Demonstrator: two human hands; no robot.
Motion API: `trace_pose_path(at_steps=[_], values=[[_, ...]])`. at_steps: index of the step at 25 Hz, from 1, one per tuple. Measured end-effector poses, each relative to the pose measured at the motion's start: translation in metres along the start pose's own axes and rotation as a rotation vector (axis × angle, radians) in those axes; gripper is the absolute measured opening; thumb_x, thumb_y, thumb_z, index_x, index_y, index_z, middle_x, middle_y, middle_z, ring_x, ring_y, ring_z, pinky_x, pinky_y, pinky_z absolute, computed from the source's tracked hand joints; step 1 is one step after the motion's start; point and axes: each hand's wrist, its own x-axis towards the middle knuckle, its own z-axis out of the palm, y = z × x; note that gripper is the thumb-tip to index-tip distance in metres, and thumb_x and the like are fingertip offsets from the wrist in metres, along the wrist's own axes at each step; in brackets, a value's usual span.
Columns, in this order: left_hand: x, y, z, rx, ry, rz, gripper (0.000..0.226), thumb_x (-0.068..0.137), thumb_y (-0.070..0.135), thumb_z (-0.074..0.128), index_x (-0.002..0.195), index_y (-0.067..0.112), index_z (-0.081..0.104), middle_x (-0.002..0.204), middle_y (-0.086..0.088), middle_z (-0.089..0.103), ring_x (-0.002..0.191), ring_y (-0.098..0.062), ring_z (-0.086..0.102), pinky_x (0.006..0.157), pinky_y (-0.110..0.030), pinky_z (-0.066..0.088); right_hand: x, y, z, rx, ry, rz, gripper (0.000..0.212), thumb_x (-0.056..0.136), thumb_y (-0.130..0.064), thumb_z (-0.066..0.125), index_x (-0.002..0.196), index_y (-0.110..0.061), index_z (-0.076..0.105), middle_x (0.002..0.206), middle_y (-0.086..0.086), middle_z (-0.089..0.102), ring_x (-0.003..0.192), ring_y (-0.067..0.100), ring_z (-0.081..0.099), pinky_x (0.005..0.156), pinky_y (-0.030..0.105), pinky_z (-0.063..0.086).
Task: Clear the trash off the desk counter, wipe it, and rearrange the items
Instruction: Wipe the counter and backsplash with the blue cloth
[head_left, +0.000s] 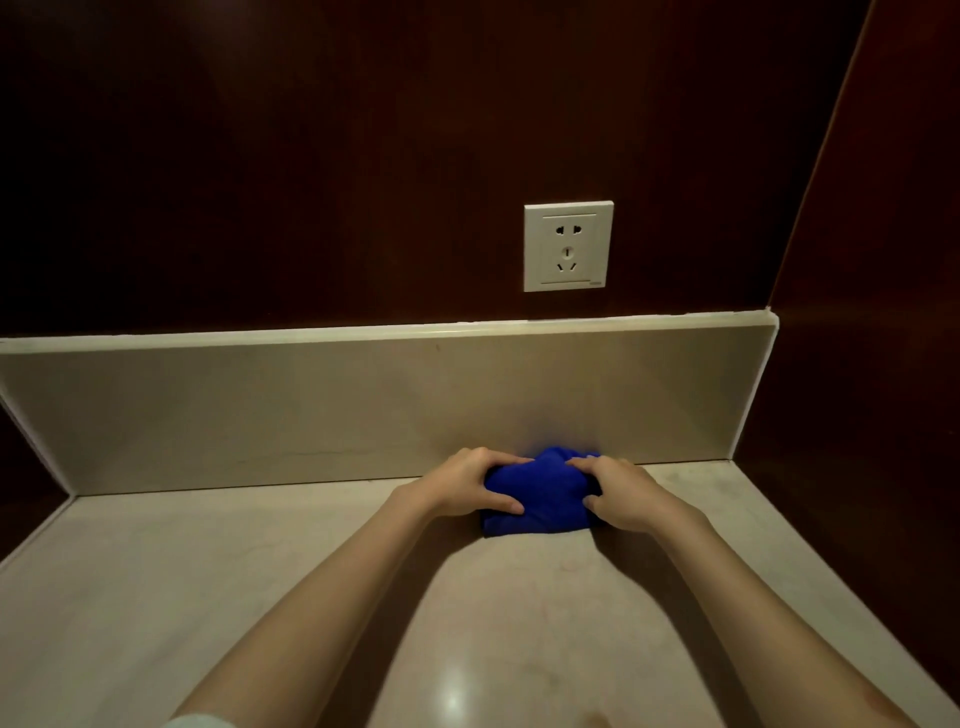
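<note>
Presently we found both hands set on a bunched bright-blue microfibre cloth lying on the pale beige polished stone counter, close against its low beige stone upstand at the back. We noted the left hand curled over the cloth's left side, its fingers along the top edge and its thumb pressed into the near face, grasping the fabric. We noted the right hand grasping the cloth's right side in like fashion, fingers over the top and thumb tucked against the front. We recorded both forearms bare and reaching forward across the counter. Above the upstand we observed a white square wall socket mounted on the dark reddish-brown wood panelling. We saw no containers on the counter.
</note>
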Motion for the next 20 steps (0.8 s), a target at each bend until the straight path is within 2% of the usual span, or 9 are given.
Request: trace_pose_path(at_steps=[9, 16, 20], values=[[-0.07, -0.066, -0.05, -0.038, 0.014, -0.013, 0.061, 0.079, 0.033, 0.077, 0.134, 0.024, 0.055, 0.127, 0.007, 0.063, 0.109, -0.006, 0.059, 0.092, -0.023, 0.051, 0.03, -0.091, 0.035, -0.126, 0.003, -0.079, 0.048, 0.09, -0.017, 0.056, 0.137, -0.026, 0.047, 0.131, 0.002, 0.057, 0.119, 0.026, 0.053, 0.096, 0.037, 0.044], [-0.122, -0.115, -0.083, -0.09, 0.033, -0.062, 0.059, 0.078, 0.031, 0.078, 0.132, 0.027, 0.056, 0.126, 0.01, 0.063, 0.11, -0.004, 0.059, 0.091, -0.024, 0.053, 0.05, -0.16, 0.049, -0.192, -0.059, -0.169, 0.03, 0.087, -0.024, 0.063, 0.116, -0.026, 0.063, 0.112, 0.002, 0.066, 0.106, 0.026, 0.059, 0.086, 0.035, 0.045], [-0.155, -0.14, -0.104, -0.12, 0.047, -0.104, 0.056, 0.079, 0.027, 0.077, 0.131, 0.027, 0.057, 0.126, 0.01, 0.063, 0.111, -0.006, 0.059, 0.092, -0.027, 0.054, 0.058, -0.205, 0.058, -0.213, -0.063, -0.23, 0.029, 0.086, -0.027, 0.065, 0.114, -0.022, 0.065, 0.109, 0.005, 0.066, 0.103, 0.027, 0.059, 0.081, 0.033, 0.043]])
